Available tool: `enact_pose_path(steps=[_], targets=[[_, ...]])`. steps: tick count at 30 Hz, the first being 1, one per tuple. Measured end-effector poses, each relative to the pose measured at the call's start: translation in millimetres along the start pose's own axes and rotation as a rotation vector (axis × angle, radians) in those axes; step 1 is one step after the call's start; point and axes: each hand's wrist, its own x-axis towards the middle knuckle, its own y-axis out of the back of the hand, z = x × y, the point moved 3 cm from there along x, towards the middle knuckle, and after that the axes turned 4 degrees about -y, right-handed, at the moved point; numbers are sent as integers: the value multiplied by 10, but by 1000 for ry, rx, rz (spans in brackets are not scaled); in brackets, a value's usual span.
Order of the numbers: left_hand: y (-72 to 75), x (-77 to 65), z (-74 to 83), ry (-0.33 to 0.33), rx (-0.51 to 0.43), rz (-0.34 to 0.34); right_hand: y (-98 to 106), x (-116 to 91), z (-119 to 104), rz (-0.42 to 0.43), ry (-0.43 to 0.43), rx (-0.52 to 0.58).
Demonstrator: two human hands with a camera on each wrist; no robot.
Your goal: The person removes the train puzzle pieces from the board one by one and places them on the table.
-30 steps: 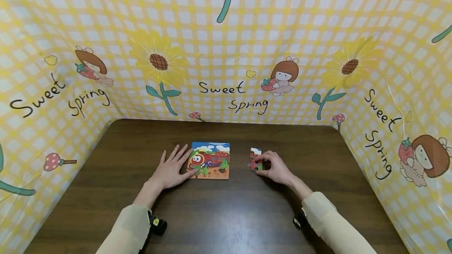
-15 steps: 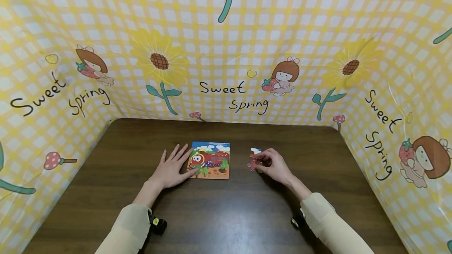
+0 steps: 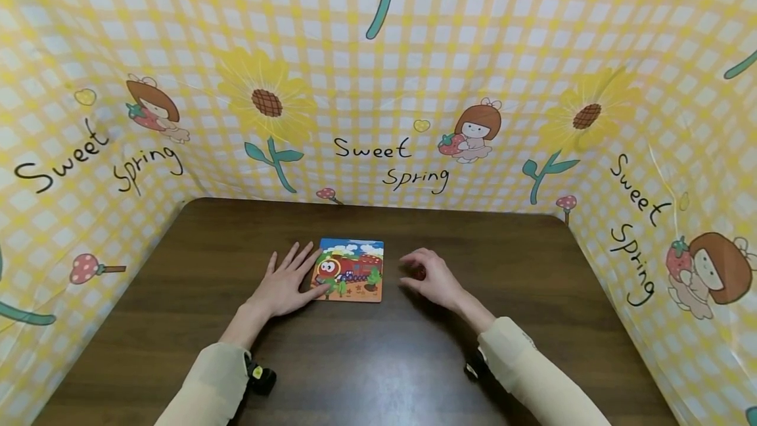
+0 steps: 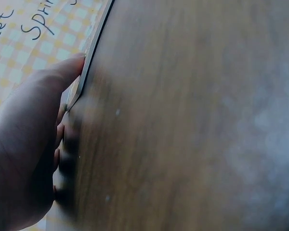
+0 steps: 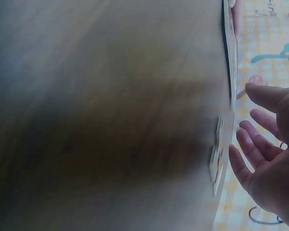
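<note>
A square jigsaw puzzle (image 3: pixel 355 275) with a red train picture lies flat on the brown table. My left hand (image 3: pixel 286 286) rests at its left side with spread fingers, thumb and index on its edge. The thumb on the puzzle's side (image 4: pixel 97 41) also shows in the left wrist view. To the right of the puzzle, my right hand (image 3: pixel 434 280) hovers with relaxed, bent fingers, apart from it. Loose puzzle pieces (image 5: pixel 217 163) lie on the table below that hand; in the head view it covers most of them.
The wooden table (image 3: pixel 355 373) has a dark surface with a glare patch near the front. A yellow checked cloth (image 3: pixel 367 97) with flower prints stands up around its back and sides. Black wrist cameras sit beneath both sleeves (image 3: pixel 520 354).
My right hand has shifted left toward the puzzle and its fingers have left the loose pieces, which it now hides from the head camera. The left hand and the puzzle stay put.
</note>
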Motion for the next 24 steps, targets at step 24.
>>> enact_pose_path(steps=[24], targets=[[-11, -2, -32, 1, 0, -11, -371, 194, 444, -24, 77, -37]])
